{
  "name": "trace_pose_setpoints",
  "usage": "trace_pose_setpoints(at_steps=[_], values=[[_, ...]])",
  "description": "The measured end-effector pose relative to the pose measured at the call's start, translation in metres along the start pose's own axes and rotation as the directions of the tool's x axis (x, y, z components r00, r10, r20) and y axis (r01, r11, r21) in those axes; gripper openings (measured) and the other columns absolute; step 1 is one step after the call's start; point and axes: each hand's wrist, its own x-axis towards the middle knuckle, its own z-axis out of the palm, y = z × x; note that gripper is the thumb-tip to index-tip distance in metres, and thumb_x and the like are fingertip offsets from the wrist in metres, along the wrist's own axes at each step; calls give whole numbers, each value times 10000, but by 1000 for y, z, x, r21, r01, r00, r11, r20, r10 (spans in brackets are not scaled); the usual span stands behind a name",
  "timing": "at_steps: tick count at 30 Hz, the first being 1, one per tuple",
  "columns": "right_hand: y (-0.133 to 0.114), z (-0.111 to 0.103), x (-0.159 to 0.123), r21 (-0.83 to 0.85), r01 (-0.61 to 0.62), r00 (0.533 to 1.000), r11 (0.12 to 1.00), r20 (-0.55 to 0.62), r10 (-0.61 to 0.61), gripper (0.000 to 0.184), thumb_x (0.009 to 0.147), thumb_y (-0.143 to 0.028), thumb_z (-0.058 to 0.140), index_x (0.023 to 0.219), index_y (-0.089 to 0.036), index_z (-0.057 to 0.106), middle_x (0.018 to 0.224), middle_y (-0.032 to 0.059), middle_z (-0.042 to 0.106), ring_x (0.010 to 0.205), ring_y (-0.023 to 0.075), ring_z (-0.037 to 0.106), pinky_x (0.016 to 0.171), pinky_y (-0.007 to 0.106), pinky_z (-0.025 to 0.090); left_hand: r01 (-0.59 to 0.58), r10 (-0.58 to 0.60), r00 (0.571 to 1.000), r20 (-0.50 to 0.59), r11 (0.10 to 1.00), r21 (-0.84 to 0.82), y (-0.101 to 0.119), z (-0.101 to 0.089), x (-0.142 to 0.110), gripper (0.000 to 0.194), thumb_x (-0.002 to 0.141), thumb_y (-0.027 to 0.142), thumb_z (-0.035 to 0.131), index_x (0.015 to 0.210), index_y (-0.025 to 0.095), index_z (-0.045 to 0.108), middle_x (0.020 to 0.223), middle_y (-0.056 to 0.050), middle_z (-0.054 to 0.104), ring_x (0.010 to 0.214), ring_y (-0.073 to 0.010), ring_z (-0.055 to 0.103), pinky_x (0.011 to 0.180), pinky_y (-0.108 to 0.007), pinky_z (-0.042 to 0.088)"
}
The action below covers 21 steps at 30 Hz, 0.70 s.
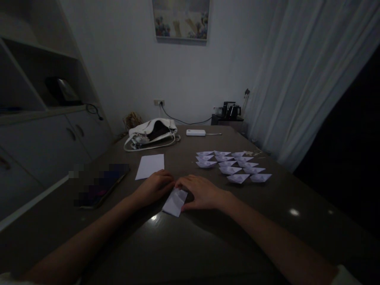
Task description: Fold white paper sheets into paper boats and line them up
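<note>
One folded white paper [174, 203], creased, hands [157, 185] [203, 193] curled at its far end, grip unclear

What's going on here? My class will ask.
A person's left hand and right hand meet at the far end of a small, folded white paper piece over a dark, glossy table. Folded white paper boats sit in rows to the right; flat white rectangular paper lies beyond the left hand.

Dimly lit, with a pale wall [124, 59] at twelve o'clock, hung with a framed picture [181, 19]; at nine, pale cupboards [44, 136] under open shelving [38, 48]; at two, sheer white curtains [297, 63]; at six, a glossy brown table [190, 249] catching light reflections [294, 212].
</note>
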Motion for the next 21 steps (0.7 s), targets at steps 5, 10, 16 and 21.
trace_pose_setpoints(at_steps=[5,10,16,21], values=[[2,1,-1,58,-48,998,997,-31,50,508,652,-374,763,1057,-192,515,1026,57,603,919,202,550,744,288,401,12,-12,1000,-2,999,-42,2,0,0,228,890,293,481,913,173,673,871,-69,619,840,-190,558,720,-273,442],[4,6,-1,94,-86,993,992,-68,92,410,672,-288,760,1000,-193,535,938,32,618,862,176,558,701,262,391,85,-97,994,-41,971,-223,2,2,0,263,867,366,493,870,159,656,842,-57,639,792,-189,578,703,-279,448],[9,14,2,198,-96,990,976,-84,114,340,688,-211,743,975,-192,563,834,-3,620,754,130,558,648,226,378,242,-215,970,113,871,-428,6,3,0,448,884,489,397,774,135,649,723,-41,658,676,-180,578,624,-260,447],[10,13,3,207,-85,992,975,-70,102,231,695,-235,736,884,-174,617,791,-2,613,694,115,529,606,214,353,279,-216,958,188,852,-443,13,-7,-3,401,860,484,448,802,151,666,798,-37,683,770,-188,605,719,-260,473]])
